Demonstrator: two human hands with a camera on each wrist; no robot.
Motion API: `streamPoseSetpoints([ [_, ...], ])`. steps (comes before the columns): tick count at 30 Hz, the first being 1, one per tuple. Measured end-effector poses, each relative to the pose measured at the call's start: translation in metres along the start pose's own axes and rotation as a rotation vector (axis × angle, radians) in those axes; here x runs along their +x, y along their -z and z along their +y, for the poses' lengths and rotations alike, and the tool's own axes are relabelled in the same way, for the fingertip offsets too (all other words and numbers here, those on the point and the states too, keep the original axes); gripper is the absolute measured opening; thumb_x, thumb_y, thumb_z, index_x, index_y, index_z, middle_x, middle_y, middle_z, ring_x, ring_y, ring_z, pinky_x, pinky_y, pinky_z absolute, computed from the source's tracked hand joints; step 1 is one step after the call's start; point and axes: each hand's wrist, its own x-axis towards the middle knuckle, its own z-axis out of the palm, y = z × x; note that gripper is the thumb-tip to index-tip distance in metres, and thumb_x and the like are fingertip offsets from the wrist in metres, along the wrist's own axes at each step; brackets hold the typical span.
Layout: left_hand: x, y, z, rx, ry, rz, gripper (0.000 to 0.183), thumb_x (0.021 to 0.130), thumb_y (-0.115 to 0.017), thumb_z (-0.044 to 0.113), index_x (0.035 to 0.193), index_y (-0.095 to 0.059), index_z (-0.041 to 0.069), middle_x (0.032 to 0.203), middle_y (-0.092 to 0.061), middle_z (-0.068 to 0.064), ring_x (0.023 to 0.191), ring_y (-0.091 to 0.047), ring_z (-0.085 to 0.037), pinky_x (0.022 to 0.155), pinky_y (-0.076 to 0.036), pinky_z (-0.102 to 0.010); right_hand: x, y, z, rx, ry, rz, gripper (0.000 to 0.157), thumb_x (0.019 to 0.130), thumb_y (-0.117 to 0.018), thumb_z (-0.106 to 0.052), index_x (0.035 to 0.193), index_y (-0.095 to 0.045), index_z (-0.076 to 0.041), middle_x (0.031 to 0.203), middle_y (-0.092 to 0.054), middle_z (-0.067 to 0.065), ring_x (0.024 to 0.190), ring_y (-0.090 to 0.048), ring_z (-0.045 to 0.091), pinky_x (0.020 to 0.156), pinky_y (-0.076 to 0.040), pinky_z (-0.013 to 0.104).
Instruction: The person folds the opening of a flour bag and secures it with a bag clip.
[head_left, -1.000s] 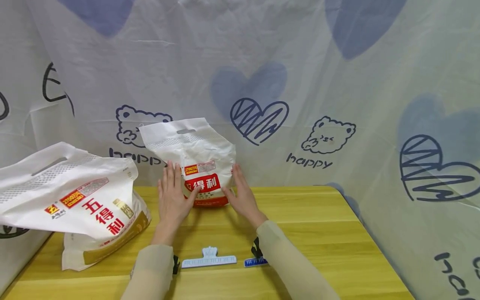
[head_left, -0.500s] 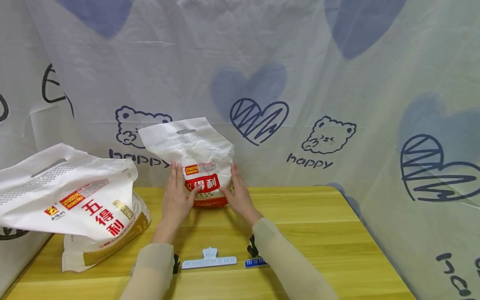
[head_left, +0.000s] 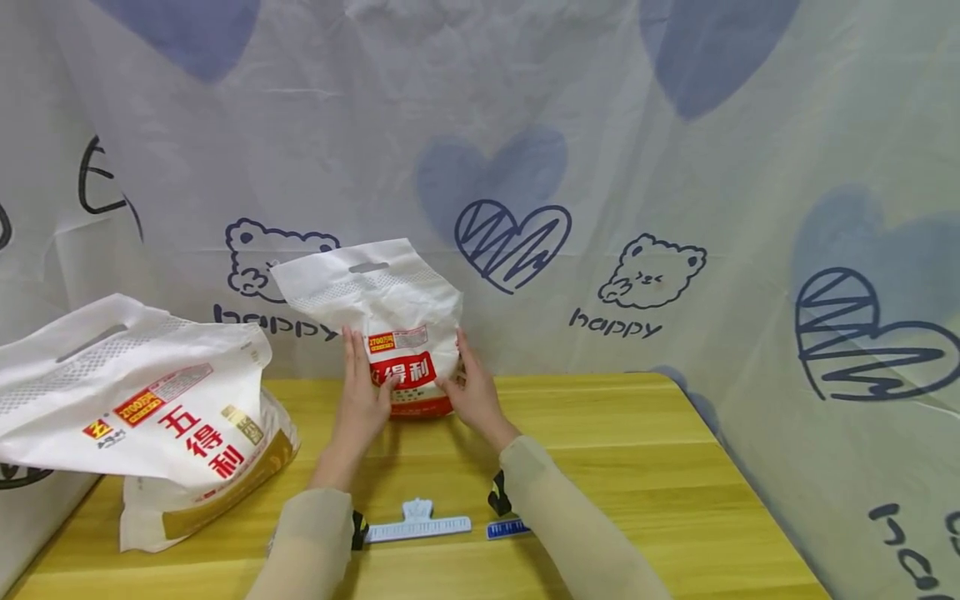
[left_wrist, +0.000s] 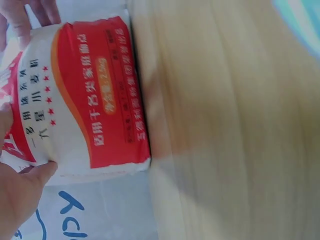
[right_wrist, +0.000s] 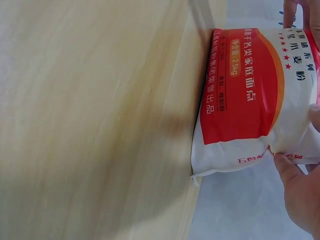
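Note:
At the back of the table, a white and red flour bag stands upright, its pale handle top leaning left. My left hand holds its left side, with the thumb on the front. On the opposite side, my right hand grips the bag, thumb also on the front. The left wrist view shows the left thumb pressing into the flour bag. From the right wrist, the right hand appears against the lower side of the bag. Most fingers behind the bag are hidden.
A larger white and gold flour bag slumps at the left. Nearer me lie a light blue ruler-shaped clip and a dark blue one, partly covered by my right sleeve. A printed cloth hangs behind the table.
Both hands have drawn inward, closer round the flour bag. The bag stays in about the same place, and the head view has shifted slightly.

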Motion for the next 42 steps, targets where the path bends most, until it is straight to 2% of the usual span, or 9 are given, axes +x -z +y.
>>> streamPoseSetpoints([
  [2, -0.001, 0.000, 0.002, -0.026, 0.006, 0.005, 0.100, 0.100, -0.067, 0.009, 0.164, 0.010, 0.007, 0.171, 0.023, -0.003, 0.159, -0.001, -0.038, 0.126, -0.017, -0.055, -0.001, -0.001, -0.001, 0.013, -0.003, 0.003, 0.091, 0.100, -0.068, -0.006, 0.168, -0.012, -0.029, 0.170, -0.028, 0.009, 0.143, -0.048, 0.032, 0.110, -0.049, 0.041],
  [10, 0.000, 0.001, 0.012, -0.026, 0.041, -0.018, 0.098, 0.100, -0.067, 0.007, 0.164, 0.007, 0.004, 0.172, 0.021, -0.002, 0.158, -0.004, -0.042, 0.126, -0.010, -0.062, -0.004, 0.002, -0.003, 0.017, -0.032, 0.011, 0.091, 0.101, -0.068, -0.007, 0.168, -0.012, -0.031, 0.168, -0.032, 0.009, 0.141, -0.051, 0.032, 0.108, -0.051, 0.041],
  [14, 0.001, -0.001, 0.016, -0.019, 0.050, -0.028, 0.099, 0.100, -0.067, 0.009, 0.164, 0.009, 0.006, 0.171, 0.023, 0.001, 0.156, -0.012, -0.046, 0.123, -0.019, -0.064, -0.004, 0.006, -0.003, 0.031, -0.033, 0.021, 0.090, 0.100, -0.067, -0.005, 0.168, -0.013, -0.029, 0.167, -0.034, 0.011, 0.139, -0.053, 0.034, 0.108, -0.051, 0.042],
  [17, 0.002, -0.005, 0.020, -0.025, 0.053, -0.029, 0.100, 0.100, -0.067, 0.009, 0.164, 0.009, 0.006, 0.171, 0.023, 0.001, 0.147, -0.024, -0.047, 0.115, -0.033, -0.061, -0.004, 0.010, -0.001, 0.044, -0.033, 0.032, 0.090, 0.100, -0.067, -0.003, 0.168, -0.014, -0.029, 0.168, -0.033, 0.011, 0.140, -0.052, 0.035, 0.108, -0.051, 0.042],
  [21, 0.000, -0.012, 0.024, -0.027, 0.054, -0.019, 0.101, 0.099, -0.068, 0.007, 0.164, 0.009, 0.006, 0.171, 0.021, -0.001, 0.138, -0.031, -0.047, 0.109, -0.038, -0.059, -0.005, 0.014, 0.002, 0.062, -0.034, 0.042, 0.090, 0.100, -0.067, -0.002, 0.168, -0.015, -0.030, 0.168, -0.032, 0.011, 0.141, -0.051, 0.036, 0.109, -0.050, 0.043],
  [27, -0.005, -0.024, 0.033, -0.028, 0.024, -0.001, 0.100, 0.098, -0.068, 0.004, 0.164, 0.007, 0.002, 0.172, 0.020, -0.006, 0.157, -0.010, -0.039, 0.117, -0.025, -0.062, -0.011, 0.022, 0.009, 0.086, -0.047, 0.052, 0.090, 0.099, -0.068, -0.002, 0.167, -0.017, -0.031, 0.164, -0.038, 0.015, 0.139, -0.052, 0.038, 0.109, -0.050, 0.044],
  [32, -0.006, -0.032, 0.041, -0.025, 0.015, 0.006, 0.099, 0.097, -0.069, 0.003, 0.164, 0.004, 0.000, 0.172, 0.018, -0.009, 0.160, -0.005, -0.033, 0.111, -0.031, -0.056, -0.015, 0.031, 0.012, 0.099, -0.034, 0.066, 0.090, 0.098, -0.068, 0.000, 0.167, -0.018, -0.029, 0.160, -0.044, 0.020, 0.137, -0.054, 0.040, 0.108, -0.051, 0.044],
  [37, -0.008, -0.039, 0.050, -0.026, 0.025, -0.011, 0.098, 0.098, -0.068, 0.003, 0.164, 0.003, 0.001, 0.173, 0.018, -0.007, 0.156, -0.014, -0.037, 0.099, -0.038, -0.048, -0.020, 0.040, 0.016, 0.093, -0.017, 0.082, 0.090, 0.098, -0.068, 0.000, 0.167, -0.019, -0.028, 0.158, -0.045, 0.020, 0.135, -0.055, 0.040, 0.107, -0.051, 0.045],
  [42, -0.011, -0.046, 0.058, -0.016, 0.036, -0.011, 0.096, 0.098, -0.069, 0.004, 0.165, 0.000, 0.001, 0.173, 0.016, -0.006, 0.133, -0.035, -0.043, 0.087, -0.045, -0.042, -0.026, 0.050, 0.023, 0.087, -0.014, 0.089, 0.090, 0.098, -0.068, -0.001, 0.167, -0.018, -0.028, 0.160, -0.044, 0.019, 0.135, -0.055, 0.040, 0.108, -0.051, 0.045],
])
